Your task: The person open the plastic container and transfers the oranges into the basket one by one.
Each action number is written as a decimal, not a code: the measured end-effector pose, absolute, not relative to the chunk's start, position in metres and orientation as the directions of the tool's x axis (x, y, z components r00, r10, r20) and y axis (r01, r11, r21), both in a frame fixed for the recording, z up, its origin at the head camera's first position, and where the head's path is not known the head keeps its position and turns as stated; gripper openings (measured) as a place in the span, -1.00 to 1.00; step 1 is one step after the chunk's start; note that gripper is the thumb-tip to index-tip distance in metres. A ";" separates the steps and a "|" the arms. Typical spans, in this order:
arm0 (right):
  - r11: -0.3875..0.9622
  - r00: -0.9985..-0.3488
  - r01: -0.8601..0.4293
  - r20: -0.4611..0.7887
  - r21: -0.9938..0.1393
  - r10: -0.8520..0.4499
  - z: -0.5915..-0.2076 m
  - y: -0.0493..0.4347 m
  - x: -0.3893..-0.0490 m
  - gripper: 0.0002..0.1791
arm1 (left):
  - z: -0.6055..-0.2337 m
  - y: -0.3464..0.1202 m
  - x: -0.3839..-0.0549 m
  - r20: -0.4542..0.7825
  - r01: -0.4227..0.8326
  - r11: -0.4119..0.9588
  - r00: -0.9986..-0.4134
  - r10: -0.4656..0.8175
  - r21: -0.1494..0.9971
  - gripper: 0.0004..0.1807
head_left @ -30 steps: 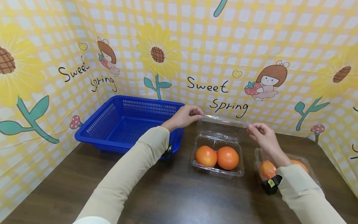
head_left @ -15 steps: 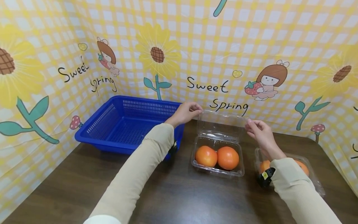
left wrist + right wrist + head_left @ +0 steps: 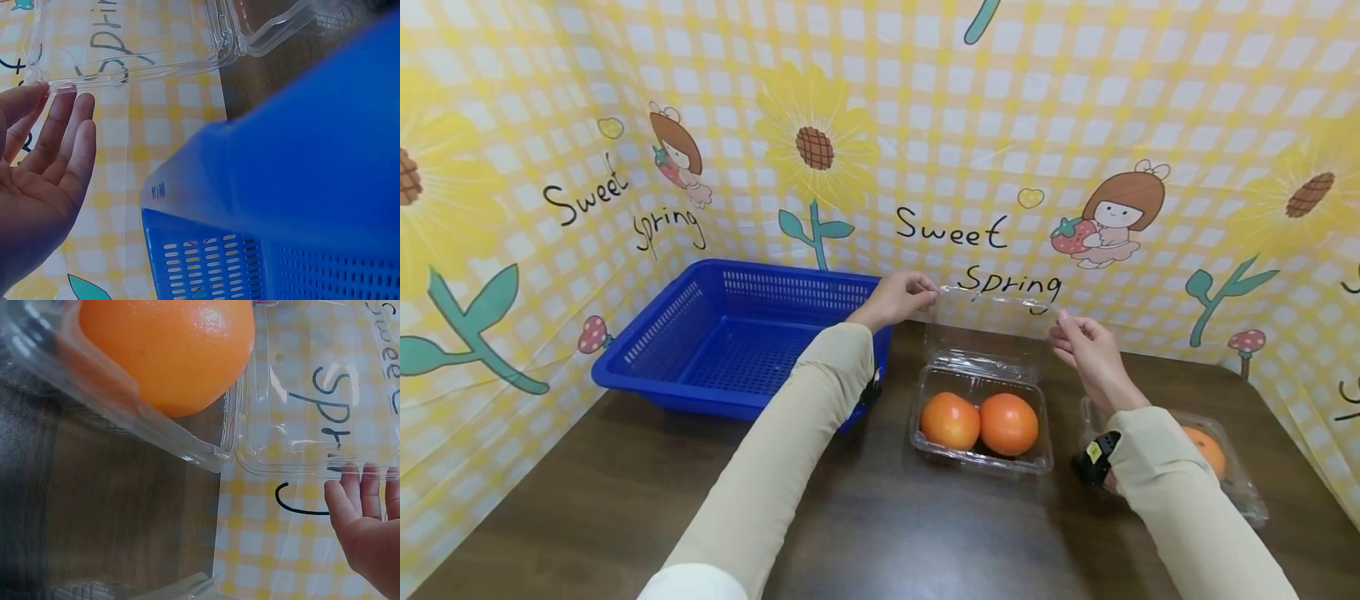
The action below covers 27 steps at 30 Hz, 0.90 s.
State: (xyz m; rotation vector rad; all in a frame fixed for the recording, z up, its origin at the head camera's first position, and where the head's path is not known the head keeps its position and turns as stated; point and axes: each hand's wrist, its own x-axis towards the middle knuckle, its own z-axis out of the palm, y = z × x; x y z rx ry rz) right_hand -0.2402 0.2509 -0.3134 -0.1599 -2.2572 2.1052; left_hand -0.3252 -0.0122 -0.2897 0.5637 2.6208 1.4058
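Observation:
A clear plastic clamshell box (image 3: pixel 981 464) stands on the table with its hinged lid (image 3: pixel 985 342) raised upright behind it. Two oranges (image 3: pixel 950 421) sit side by side in its base. My left hand (image 3: pixel 898 298) pinches the lid's upper left corner between thumb and fingers, as the left wrist view shows too. At the opposite corner my right hand (image 3: pixel 1092 357) pinches the lid's edge; in the right wrist view its thumb and fingertips (image 3: pixel 350 481) meet the rim. One orange (image 3: pixel 172 350) looms large in that view.
A blue plastic basket (image 3: pixel 658 392) with slotted walls stands at the left, behind my left forearm. Under my right forearm is another clear box (image 3: pixel 1243 492) with an orange (image 3: pixel 1206 452) inside. A checked cloth (image 3: pixel 925 125) hangs behind the brown table (image 3: pixel 880 525).
Both hands have risen slightly with the lid, which now stands more upright. My right wrist has shifted left, covering one orange of the right-hand box. The box base has stayed in place.

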 end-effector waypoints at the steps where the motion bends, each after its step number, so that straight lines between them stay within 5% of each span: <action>1: 0.062 -0.993 0.045 -0.038 -0.997 0.113 -0.313 0.251 -0.241 -0.47 | -0.290 -0.012 -0.326 0.064 0.256 0.498 -0.927 0.371 0.829 -0.81; 15: -0.006 -0.985 0.107 -0.107 -0.994 0.133 -0.316 0.253 -0.254 -0.91 | -0.298 -0.003 -0.337 0.025 0.167 0.437 -0.950 0.312 0.884 -0.84; 27: 0.010 -0.980 0.156 -0.153 -0.988 0.126 -0.318 0.252 -0.261 -0.64 | -0.303 -0.004 -0.339 -0.077 0.077 0.445 -0.945 0.318 0.892 -0.81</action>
